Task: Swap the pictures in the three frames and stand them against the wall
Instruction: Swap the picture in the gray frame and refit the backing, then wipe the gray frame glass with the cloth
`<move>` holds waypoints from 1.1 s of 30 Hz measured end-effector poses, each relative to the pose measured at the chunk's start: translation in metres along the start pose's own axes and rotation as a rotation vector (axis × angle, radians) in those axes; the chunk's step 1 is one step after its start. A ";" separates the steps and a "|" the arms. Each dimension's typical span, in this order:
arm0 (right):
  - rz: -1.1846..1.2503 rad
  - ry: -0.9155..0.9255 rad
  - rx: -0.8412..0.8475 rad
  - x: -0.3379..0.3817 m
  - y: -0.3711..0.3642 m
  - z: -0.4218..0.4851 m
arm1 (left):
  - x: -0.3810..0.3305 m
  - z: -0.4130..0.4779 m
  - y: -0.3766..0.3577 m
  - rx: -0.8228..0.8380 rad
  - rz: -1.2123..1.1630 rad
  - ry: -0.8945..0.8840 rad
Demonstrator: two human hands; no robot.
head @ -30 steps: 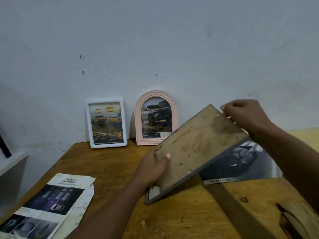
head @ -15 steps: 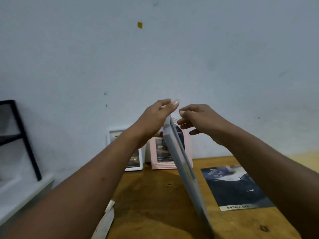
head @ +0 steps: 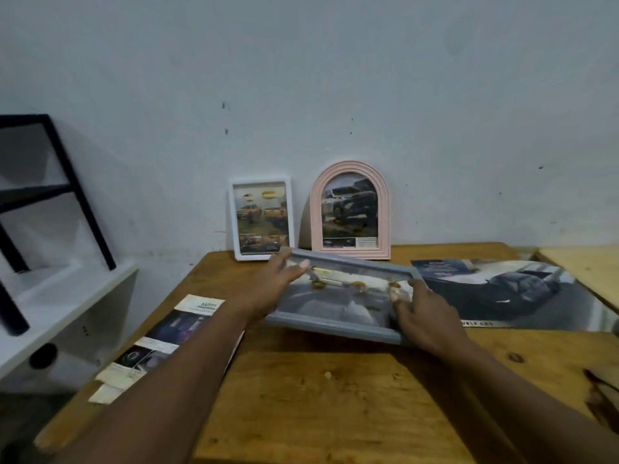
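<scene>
Nearest, on the wooden tabletop (head: pixel 318 396), the person's left hand (head: pixel 271 289) and right hand (head: pixel 422 316) hold the grey frame (head: pixel 341 296) by its two short ends, fingers closed on its edges, picture side up and tilted, its near edge low over the wood. It seems already loaded, so the last step left is probably standing it up. To the left a loose leaflet (head: pixel 160 343) reads "SAFETY"; to the right a loose car poster (head: pixel 509 293) shows a partly covered line ending "CAB". Farther back, the white frame (head: pixel 263 218) and the pink arched frame (head: pixel 350 211) already lean against the wall (head: pixel 335 78), both holding car pictures whose small print is unreadable.
</scene>
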State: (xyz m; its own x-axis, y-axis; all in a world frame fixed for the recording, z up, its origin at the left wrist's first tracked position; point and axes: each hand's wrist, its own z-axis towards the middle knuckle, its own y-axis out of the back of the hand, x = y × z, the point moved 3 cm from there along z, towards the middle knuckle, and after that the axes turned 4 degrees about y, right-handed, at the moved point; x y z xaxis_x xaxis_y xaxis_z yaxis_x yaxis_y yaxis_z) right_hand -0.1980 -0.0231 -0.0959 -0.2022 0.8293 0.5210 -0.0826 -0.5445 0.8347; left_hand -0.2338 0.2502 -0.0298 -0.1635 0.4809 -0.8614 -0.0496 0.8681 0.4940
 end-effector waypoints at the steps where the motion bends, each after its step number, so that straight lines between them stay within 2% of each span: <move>1: -0.039 0.019 -0.039 0.000 -0.004 -0.003 | 0.017 0.002 -0.008 0.014 0.017 0.036; 5: -0.128 0.090 -0.079 0.004 -0.014 -0.011 | 0.068 0.012 -0.034 0.012 0.230 0.066; 9: -0.009 0.060 -0.029 0.004 -0.005 -0.008 | 0.065 0.015 -0.047 -0.105 0.627 -0.115; 11: 0.062 0.032 -0.041 -0.001 0.008 -0.008 | 0.051 0.016 -0.061 -0.103 0.724 -0.234; 16: -0.046 -0.035 -0.128 -0.044 0.062 -0.032 | -0.012 -0.002 -0.149 0.074 0.753 -0.495; 20: -0.225 -0.137 -0.155 -0.094 0.105 -0.072 | -0.053 -0.024 -0.217 0.144 0.814 -0.593; 22: -0.326 -0.192 -0.117 -0.113 0.118 -0.094 | -0.063 -0.030 -0.236 0.144 0.906 -0.632; 27: -0.415 -0.275 -0.014 -0.133 0.115 -0.127 | -0.060 -0.030 -0.250 0.126 0.985 -0.619; 33: -0.286 -0.191 -0.132 -0.117 0.104 -0.115 | -0.053 -0.027 -0.238 0.255 0.702 -0.531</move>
State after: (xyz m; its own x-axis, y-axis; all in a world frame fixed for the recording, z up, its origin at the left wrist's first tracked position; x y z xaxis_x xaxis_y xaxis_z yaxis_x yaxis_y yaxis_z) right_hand -0.2950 -0.1912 -0.0904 0.0324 0.9519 0.3046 -0.2372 -0.2887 0.9276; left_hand -0.2401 0.0143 -0.0986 0.4041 0.8471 -0.3451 0.1193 0.3252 0.9381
